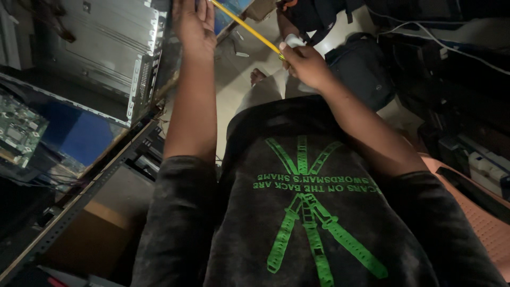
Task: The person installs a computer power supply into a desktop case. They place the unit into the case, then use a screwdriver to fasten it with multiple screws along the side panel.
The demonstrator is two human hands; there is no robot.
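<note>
A thin yellow strip (247, 27), perhaps a measuring tape blade or a rod, runs slantwise from the top edge near the left hand (194, 24) down to the right hand (305, 64). Its upper end is cut off by the frame, so its full length cannot be made out, and what it is exactly stays unclear in the dim light. The right hand's fingers are curled tight around the strip's lower end together with a small white object (294, 40), mostly hidden in the grip. The left hand is raised just beside the strip's upper part; its fingertips leave the frame at the top, so whether its fingers grasp anything cannot be told.

Just left of the left hand's fingers stands an opened grey metal computer case (109, 50), its perforated edge turned toward the forearm. Further left, a green circuit board (18, 130) lies in shadow on a dark framed surface (90, 186), with a blue panel (79, 138) beside it. Below both hands, a pale floor (236, 79) shows, with a bare foot (257, 76) on it. Right of the right hand's fingers sits a dark bag (364, 69), and beyond it black equipment with a white cable (451, 50), hard to read in the gloom. The person's dark shirt (319, 212) with a green print fills the foreground.
</note>
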